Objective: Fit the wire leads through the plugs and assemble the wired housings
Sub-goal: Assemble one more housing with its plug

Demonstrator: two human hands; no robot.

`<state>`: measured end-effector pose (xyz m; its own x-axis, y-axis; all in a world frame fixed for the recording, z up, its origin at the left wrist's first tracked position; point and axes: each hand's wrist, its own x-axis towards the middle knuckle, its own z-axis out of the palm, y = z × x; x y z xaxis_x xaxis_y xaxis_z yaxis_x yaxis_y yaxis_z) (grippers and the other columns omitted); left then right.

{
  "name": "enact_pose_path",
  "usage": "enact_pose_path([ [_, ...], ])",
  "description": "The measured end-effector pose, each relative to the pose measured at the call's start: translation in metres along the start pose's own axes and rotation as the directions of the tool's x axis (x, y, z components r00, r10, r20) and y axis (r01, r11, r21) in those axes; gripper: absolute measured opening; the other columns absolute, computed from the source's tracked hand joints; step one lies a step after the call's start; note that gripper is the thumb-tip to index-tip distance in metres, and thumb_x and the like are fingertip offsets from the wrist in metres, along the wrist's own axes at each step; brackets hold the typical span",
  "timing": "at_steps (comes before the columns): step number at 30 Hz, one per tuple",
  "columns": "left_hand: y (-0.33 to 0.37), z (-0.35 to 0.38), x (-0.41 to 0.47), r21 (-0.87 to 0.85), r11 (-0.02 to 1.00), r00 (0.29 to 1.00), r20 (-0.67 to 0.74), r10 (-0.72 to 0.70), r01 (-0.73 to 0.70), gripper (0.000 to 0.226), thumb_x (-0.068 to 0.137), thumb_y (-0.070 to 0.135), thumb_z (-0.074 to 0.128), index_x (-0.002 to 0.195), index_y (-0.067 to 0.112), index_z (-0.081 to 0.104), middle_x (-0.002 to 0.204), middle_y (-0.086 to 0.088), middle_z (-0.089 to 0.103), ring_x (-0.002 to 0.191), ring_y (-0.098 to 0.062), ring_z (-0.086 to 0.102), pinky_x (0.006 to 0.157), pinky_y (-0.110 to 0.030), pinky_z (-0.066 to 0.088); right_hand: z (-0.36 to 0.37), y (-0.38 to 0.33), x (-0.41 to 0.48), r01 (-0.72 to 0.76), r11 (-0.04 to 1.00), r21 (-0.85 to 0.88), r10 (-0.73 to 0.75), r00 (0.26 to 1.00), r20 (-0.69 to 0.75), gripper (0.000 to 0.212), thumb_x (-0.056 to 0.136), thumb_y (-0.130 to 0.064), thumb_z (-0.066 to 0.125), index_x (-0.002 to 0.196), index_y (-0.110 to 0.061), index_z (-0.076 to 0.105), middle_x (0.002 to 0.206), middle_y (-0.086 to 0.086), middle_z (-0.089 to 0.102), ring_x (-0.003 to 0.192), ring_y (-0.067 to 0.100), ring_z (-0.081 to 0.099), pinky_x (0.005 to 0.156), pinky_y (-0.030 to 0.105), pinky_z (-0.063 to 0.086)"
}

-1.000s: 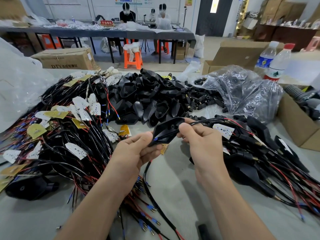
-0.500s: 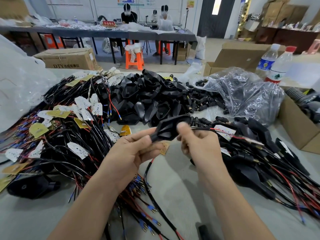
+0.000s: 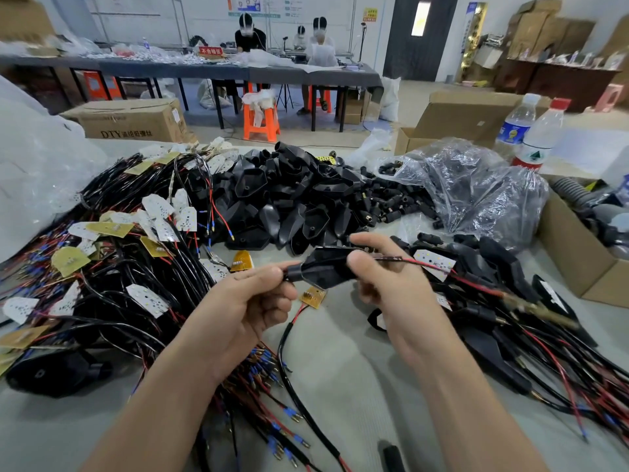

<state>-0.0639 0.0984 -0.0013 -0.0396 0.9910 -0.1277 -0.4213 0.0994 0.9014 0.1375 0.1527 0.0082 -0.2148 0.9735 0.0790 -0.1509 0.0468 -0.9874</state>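
Above the grey table (image 3: 340, 356), fingers (image 3: 272, 270) of left hand (image 3: 241, 311) and right hand (image 3: 394, 294) pinch a glossy black tapered housing (image 3: 323, 267).

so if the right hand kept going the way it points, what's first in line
Probably the pile of loose black housings just past the held housing, though the right hand may sit higher than that pile.

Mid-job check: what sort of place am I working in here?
Most likely a small factory assembly floor: a heap of loose black plastic housings, tangled bundles of black and red wire leads with white boards, and seated workers at a long grey table behind.
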Motion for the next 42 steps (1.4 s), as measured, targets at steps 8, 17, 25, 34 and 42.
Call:
enact_pose_path([
  [8,0.002,0.004,0.004,0.029,0.99,0.942,-0.305,0.139,-0.137,0.022,0.102,0.008,0.055,0.094,0.006,0.075,0.065,-0.004,0.064,0.05,-0.008,0.054,0.046,-0.017,0.047,-0.003,-0.009,-0.002,-0.004,0.989,0.147,0.005,1.0,-0.006,0.032,0.094,0.008,0.058,0.093,-0.015,0.079,0.087,0.015,0.077,0.067,0.023,0.072,0.052,0.022,0.052],
  [17,0.03,-0.025,0.0,-0.195,0.918,0.837,-0.506,0.207,-0.345,0.015,0.104,0.011,0.054,0.096,0.01,0.067,0.063,0.002,0.065,0.051,-0.003,0.056,0.049,-0.013,0.048,-0.041,-0.024,0.01,0.02,0.755,0.656,0.286,0.889,-0.357,0.004,0.096,-0.005,0.059,0.097,-0.003,0.062,0.078,0.012,0.064,0.053,0.022,0.058,0.046,0.023,0.046],
  [25,0.028,-0.021,-0.003,-0.053,0.945,0.838,-0.48,0.259,-0.323,0.026,0.099,0.014,0.062,0.075,0.015,0.073,0.064,0.001,0.067,0.051,-0.005,0.057,0.048,-0.016,0.049,-0.036,-0.019,0.002,0.134,0.942,-0.307,-0.315,0.669,-0.674,0.013,0.081,-0.02,0.067,0.085,-0.028,0.075,0.073,-0.009,0.069,0.06,0.005,0.056,0.062,0.028,0.048],
  [34,0.025,-0.018,-0.007,0.086,0.967,0.952,-0.178,0.251,-0.239,0.021,0.081,0.012,0.061,0.072,0.015,0.079,0.064,-0.007,0.064,0.051,-0.013,0.053,0.046,-0.02,0.044,0.055,0.005,-0.029,0.38,0.627,-0.68,-0.363,0.915,0.176,0.058,0.084,-0.006,0.065,0.134,-0.034,0.062,0.13,-0.025,0.054,0.13,-0.004,0.042,0.11,0.005,0.022],
  [42,0.014,-0.007,-0.008,0.345,0.86,0.884,-0.143,0.444,-0.376,0.011,0.074,0.023,0.08,0.082,0.017,0.083,0.064,-0.011,0.07,0.05,-0.017,0.061,0.048,-0.024,0.05,0.059,0.021,-0.028,0.375,0.678,-0.633,-0.337,0.923,0.186,0.023,0.093,-0.033,0.052,0.114,-0.043,0.055,0.089,-0.015,0.068,0.088,0.011,0.059,0.081,0.04,0.051],
])
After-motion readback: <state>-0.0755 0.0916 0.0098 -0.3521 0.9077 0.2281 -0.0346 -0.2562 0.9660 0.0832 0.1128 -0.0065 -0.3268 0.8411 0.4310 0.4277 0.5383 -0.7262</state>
